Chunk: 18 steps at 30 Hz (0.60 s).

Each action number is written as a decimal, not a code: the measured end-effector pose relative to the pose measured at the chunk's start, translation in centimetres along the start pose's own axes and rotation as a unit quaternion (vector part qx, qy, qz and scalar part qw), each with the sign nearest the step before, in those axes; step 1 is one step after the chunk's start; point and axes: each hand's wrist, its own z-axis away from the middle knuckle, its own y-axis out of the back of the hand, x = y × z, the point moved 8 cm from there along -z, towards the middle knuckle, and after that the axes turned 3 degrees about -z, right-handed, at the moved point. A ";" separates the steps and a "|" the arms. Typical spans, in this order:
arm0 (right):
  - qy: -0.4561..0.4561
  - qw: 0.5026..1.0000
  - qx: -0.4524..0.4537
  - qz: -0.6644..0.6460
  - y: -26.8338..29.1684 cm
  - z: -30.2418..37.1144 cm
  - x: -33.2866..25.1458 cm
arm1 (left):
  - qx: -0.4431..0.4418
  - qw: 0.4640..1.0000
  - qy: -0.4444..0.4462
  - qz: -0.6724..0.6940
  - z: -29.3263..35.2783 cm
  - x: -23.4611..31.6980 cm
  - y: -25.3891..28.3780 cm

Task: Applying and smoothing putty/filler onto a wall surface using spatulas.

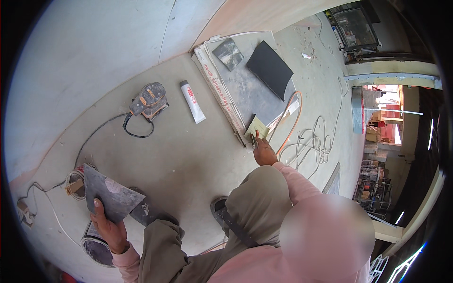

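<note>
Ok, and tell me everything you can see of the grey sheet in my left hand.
The sheet is thin, flat and four-sided, dark grey, with a pale, pinkish smudge on its upper face. It looks stiff, though its exact material can't be told. It's tilted, at the left of the view, in front of a dark shoe. Your left hand grips its near edge, thumb on top; the underside is hidden.
</note>
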 end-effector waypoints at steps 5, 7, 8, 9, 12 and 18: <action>0.038 0.998 0.034 0.042 -1.5 -0.2 0.3 | -0.004 1.000 0.002 0.004 0.2 0.1 -0.6; 0.036 0.997 0.014 0.062 -2.2 -0.2 -0.5 | 0.010 1.000 0.000 0.001 0.3 0.2 -0.3; 0.033 0.996 -0.004 0.082 -2.6 -0.2 -0.7 | 0.011 1.000 0.000 0.000 0.3 0.2 -0.2; 0.033 0.996 -0.004 0.084 -2.5 -0.2 -0.7 | 0.009 1.000 0.004 0.002 0.2 0.1 -0.1; 0.079 0.994 0.010 0.081 -1.5 -0.3 -0.8 | 0.012 1.000 0.003 0.000 0.3 0.1 -0.4; 0.028 0.995 -0.082 -0.056 1.9 -0.4 -0.6 | 0.008 1.000 0.003 -0.008 0.3 0.3 0.2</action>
